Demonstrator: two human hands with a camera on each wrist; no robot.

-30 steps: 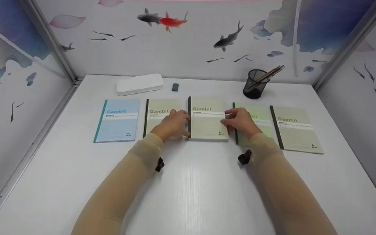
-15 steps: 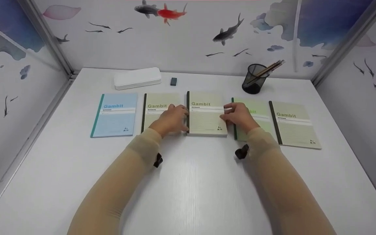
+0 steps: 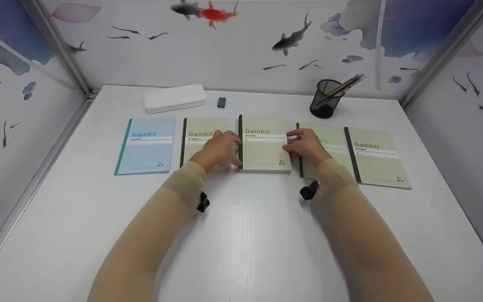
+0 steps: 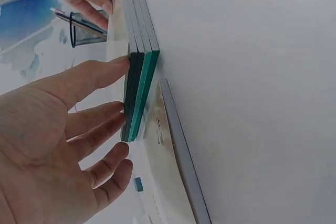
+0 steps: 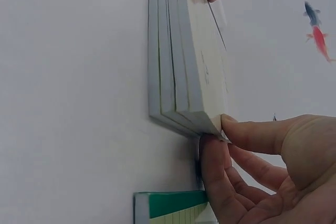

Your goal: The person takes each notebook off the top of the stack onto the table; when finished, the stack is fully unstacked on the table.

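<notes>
Ok so your notebook stack (image 3: 264, 149) is sitting mid-row on the white table (image 3: 241, 239), between a tan notebook (image 3: 201, 126) and a green notebook (image 3: 336, 147). Your left hand (image 3: 217, 149) is touching its spines, fingers loosely spread; your right hand (image 3: 307, 146) is pinching its opposite edge.

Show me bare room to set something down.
On the white table, a wide patch lies between the left sleeve, right sleeve and notebook stack. Another: left of the left sleeve, nearer than the blue notebook. Behind, a gap separates dark block and mesh cup. Crowded: the notebook row, around left hand and right hand.
</notes>
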